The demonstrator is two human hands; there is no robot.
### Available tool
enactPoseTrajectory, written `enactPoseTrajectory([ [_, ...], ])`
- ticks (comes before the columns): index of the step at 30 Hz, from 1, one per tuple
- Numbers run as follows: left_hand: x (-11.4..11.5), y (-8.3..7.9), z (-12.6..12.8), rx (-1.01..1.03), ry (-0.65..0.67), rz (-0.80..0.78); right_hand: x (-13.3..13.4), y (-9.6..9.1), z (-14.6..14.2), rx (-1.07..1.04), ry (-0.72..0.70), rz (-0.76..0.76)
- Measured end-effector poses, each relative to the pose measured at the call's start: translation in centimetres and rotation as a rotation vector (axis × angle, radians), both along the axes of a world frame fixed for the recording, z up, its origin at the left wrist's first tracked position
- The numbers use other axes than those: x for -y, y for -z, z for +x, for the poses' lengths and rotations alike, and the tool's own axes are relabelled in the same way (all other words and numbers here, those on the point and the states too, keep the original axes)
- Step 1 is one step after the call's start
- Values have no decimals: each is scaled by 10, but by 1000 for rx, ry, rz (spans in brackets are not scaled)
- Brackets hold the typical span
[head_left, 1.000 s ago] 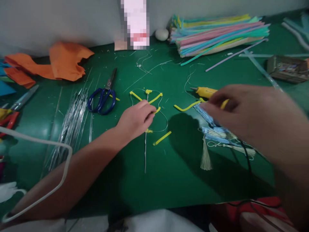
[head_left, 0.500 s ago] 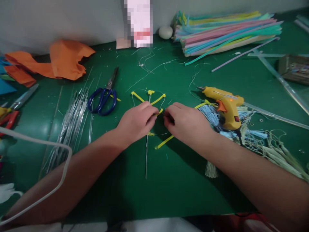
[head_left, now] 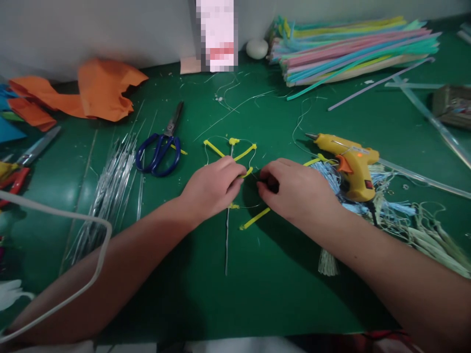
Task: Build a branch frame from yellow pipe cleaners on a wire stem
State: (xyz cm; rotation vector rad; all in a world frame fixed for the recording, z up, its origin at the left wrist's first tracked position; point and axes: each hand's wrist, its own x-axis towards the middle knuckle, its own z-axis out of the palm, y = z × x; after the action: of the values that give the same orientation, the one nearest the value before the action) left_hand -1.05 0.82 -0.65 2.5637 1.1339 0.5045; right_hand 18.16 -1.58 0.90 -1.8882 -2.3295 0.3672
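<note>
My left hand (head_left: 215, 189) is closed in a pinch on one arm of a small frame of yellow pipe cleaner (head_left: 214, 148), low over the table. The frame's arms spread out like spokes. Fine wire (head_left: 206, 156) runs around their tips, and a thin pale stem (head_left: 226, 245) points toward me. Just to the right, my right hand (head_left: 296, 189) has thumb and fingers pressed together beside the frame's edge; what they pinch is too thin to make out. Under this hand lies another yellow pipe cleaner piece (head_left: 254, 218). My fingers hide the frame's middle.
Blue-handled scissors (head_left: 158, 153) and a bunch of clear strips (head_left: 114, 181) lie left. To the right, a yellow glue gun (head_left: 355, 164) rests on blue tassels (head_left: 326, 177). Coloured pipe cleaners (head_left: 353, 56) are piled at the back; orange sheet material (head_left: 105, 90) lies back left.
My right hand has drawn slightly to the right, widening the gap between my fingertips. My left hand keeps its pinch on the frame. The whole view has shifted a little.
</note>
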Motion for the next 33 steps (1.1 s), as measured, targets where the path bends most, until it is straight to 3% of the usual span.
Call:
enactPoseTrajectory([
  [15, -1, 1, 1, -21, -12, -4, -7, 10, -10, 99, -88, 134],
  [23, -1, 1, 1, -15, -11, -4, -7, 9, -10, -81, -35, 144],
  [25, -1, 0, 1, -4, -6, 4, -6, 2, -5, -172, 12, 93],
  [29, -1, 0, 0, 21, 9, 4, -3, -15, 10, -285, 107, -161],
  [33, 0, -1, 0, 40, 8, -4, -6, -25, 21, -587, 258, -432],
])
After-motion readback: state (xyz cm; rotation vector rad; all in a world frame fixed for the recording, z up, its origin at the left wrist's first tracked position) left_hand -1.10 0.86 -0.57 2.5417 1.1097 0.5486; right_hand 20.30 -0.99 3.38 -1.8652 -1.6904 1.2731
